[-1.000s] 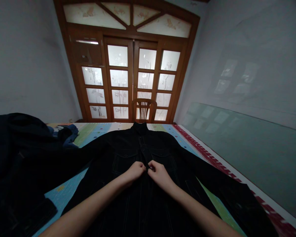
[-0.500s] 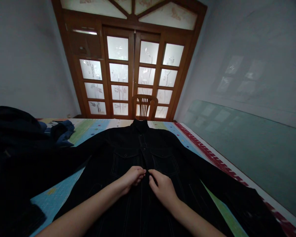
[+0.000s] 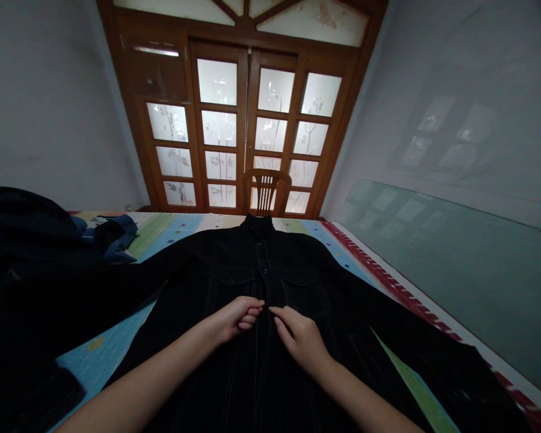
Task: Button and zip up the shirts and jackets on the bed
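A black long-sleeved denim jacket (image 3: 225, 373) lies spread front side up, its collar at the far end and its sleeves out to both sides. Two flap chest pockets and a button placket show on it. My left hand (image 3: 242, 317) pinches the placket edge at mid-chest, fingers curled. Close beside it, my right hand (image 3: 300, 337) has thumb and forefinger drawn together on the other side of the placket, also at the jacket's cloth. Whatever button sits between the fingertips is too dark and small to make out.
A striped, patterned cloth (image 3: 162, 234) covers the surface beneath. Dark garments (image 3: 27, 240) are heaped at the left, with a blue denim piece (image 3: 119, 237) behind them. A wooden chair (image 3: 267, 186) stands beyond the far edge, before glazed wooden doors (image 3: 246, 120). A pale green panel (image 3: 455, 258) lines the right wall.
Both hands stay at the placket, with only slight shifts of the fingers. The view has tilted a little; the jacket lies as before.
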The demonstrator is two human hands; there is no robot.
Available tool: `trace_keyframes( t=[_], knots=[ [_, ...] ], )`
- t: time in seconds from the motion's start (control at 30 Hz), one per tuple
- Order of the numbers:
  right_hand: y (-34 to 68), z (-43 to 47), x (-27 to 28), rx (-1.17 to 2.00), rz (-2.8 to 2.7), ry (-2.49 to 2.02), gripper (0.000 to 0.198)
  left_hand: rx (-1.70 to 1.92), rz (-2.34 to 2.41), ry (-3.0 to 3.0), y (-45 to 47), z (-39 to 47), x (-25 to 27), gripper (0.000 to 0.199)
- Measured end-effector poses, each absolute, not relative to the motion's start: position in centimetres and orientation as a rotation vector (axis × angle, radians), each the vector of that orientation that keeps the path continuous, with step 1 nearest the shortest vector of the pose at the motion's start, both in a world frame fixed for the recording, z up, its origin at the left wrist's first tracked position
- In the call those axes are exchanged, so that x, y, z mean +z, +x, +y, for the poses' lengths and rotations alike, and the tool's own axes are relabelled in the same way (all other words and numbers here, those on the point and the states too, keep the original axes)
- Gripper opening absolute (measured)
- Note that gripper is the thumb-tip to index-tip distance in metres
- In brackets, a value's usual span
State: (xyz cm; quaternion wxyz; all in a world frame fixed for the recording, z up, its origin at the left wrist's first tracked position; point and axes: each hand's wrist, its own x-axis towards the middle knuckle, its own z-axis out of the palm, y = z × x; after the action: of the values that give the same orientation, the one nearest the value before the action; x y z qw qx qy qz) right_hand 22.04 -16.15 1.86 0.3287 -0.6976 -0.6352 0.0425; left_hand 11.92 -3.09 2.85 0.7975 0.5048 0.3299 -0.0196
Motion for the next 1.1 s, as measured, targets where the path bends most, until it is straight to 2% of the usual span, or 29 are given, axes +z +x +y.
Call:
trace_keyframes(
  t=[0.23,0.47,0.7,1.1],
  knots=[
    [22.2,-16.0,1.5,0.116,-1.682,-1.815,0.028,-0.050,0.697,1.200,11.9,-3.3,2.8,0.022],
    [22.3,-15.5,1.4,0.179,-1.479,-1.890,0.019,-0.049,0.736,1.387,11.9,-4.4,3.4,0.016],
    [23.0,-15.3,1.4,0.193,-1.529,-1.883,0.009,-0.155,0.694,1.368,12.0,-3.8,3.6,0.016],
    [22.9,-14.8,1.0,0.271,-1.474,-1.854,0.007,-0.120,0.729,1.489,12.2,-4.3,3.7,0.017]
  ],
)
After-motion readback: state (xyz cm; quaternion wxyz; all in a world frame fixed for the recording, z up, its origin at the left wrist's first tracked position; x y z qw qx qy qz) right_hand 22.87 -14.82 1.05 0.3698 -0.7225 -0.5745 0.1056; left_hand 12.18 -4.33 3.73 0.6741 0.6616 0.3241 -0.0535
